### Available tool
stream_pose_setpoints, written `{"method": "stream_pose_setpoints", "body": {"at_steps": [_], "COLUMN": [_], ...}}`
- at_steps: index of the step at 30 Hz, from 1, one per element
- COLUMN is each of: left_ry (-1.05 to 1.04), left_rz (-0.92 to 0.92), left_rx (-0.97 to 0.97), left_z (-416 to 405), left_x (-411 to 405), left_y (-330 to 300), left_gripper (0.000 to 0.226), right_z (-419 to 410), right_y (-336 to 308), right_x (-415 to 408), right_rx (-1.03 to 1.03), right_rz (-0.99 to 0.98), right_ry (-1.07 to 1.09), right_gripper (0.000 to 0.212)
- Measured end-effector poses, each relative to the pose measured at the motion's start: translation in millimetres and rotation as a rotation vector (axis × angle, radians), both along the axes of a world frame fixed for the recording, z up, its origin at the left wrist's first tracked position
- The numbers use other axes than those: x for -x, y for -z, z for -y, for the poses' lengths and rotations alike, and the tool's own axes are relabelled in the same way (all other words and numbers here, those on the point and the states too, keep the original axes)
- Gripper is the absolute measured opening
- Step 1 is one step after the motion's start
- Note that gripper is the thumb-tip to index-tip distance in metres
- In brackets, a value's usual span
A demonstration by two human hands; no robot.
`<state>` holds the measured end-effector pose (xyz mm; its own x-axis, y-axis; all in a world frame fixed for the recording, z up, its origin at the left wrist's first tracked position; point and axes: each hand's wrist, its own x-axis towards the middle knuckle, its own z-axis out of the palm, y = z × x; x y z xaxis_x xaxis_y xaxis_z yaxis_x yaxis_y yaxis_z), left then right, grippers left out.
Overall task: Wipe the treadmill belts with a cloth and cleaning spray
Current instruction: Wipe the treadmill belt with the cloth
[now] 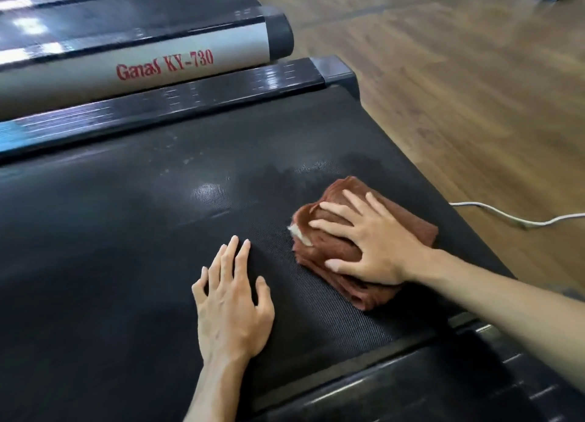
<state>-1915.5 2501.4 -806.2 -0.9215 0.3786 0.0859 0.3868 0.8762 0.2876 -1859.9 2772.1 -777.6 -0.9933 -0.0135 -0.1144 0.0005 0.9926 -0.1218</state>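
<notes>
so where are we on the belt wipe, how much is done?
Partly done. A darker, damp-looking patch on the belt just beyond the brown cloth suggests that strip got wiped. In hand: the right hand presses flat on the folded cloth near the belt's rear end; the left hand rests flat on the belt. Left: faint whitish scuffs further up, and the neighbouring treadmill. No spray bottle in view.

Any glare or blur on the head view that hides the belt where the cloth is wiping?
Head view: a bright reflection sits on the belt left of the cloth, apart from it; the right hand pressing the cloth and the left hand flat on the belt are sharp; the far treadmill at upper left is streaked with glare and softer; straight edges bow from the wide lens.
</notes>
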Motion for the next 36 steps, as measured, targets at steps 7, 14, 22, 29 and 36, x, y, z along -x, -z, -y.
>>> {"method": "stream_pose_setpoints", "body": {"at_steps": [7, 14, 22, 29, 36], "left_ry": [0.012, 0.006, 0.010, 0.002, 0.008], "left_rz": [0.009, -0.005, 0.005, 0.000, 0.008], "left_rx": [0.004, 0.005, -0.001, -0.006, -0.010], "left_z": [0, -1, 0, 0, -1], "left_x": [-1, 0, 0, 0, 0], "left_y": [-2, -1, -2, -2, -3], "left_gripper": [0.069, 0.071, 0.071, 0.071, 0.069], "right_z": [-10, 14, -7, 35, 17], "right_y": [-5, -2, 2, 0, -1], "right_x": [95, 32, 82, 12, 28], "right_rx": [-0.024, 0.011, 0.003, 0.002, -0.003], "right_rz": [0.126, 0.033, 0.017, -0.016, 0.002], "right_ry": [0.331, -0.066, 0.327, 0.046, 0.279], "right_gripper": [0.081, 0.087, 0.089, 0.081, 0.089]}}
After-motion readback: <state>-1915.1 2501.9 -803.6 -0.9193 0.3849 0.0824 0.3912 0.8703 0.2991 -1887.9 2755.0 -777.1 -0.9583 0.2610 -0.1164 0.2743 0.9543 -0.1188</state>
